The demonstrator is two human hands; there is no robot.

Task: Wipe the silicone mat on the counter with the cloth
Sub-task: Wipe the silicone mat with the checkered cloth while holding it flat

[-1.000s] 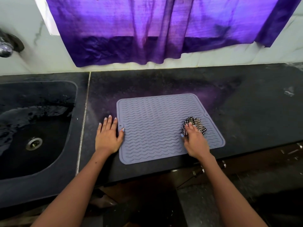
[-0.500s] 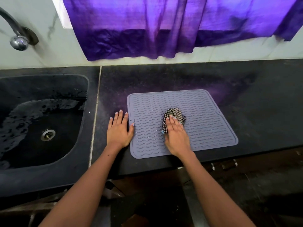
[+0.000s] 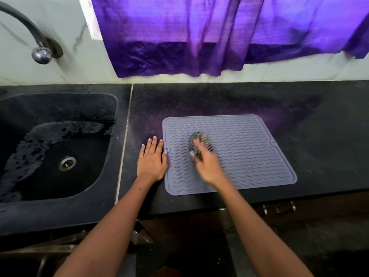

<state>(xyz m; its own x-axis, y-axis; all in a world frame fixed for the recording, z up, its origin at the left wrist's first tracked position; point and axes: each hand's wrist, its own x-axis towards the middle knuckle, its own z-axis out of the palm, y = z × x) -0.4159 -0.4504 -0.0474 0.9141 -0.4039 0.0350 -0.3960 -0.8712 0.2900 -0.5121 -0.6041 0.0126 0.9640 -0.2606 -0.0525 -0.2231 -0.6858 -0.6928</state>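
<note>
A grey silicone mat (image 3: 249,154) with a wavy ribbed surface lies flat on the black counter (image 3: 299,108). A bunched black-and-white checked cloth (image 3: 200,139) sits on the mat's left-centre part, blurred by motion. My right hand (image 3: 206,164) presses on the cloth from the near side, fingers laid over it. My left hand (image 3: 151,160) lies flat on the counter against the mat's left edge, fingers straight, thumb touching the mat's rim.
A black sink (image 3: 56,144) with water in it lies to the left, a metal tap (image 3: 38,47) above it on the white wall. A purple curtain (image 3: 209,35) hangs behind the counter. The counter's front edge runs just below the mat.
My right hand has slid the cloth leftwards across the mat, from its right part to left of centre. My left hand has stayed at the mat's left edge.
</note>
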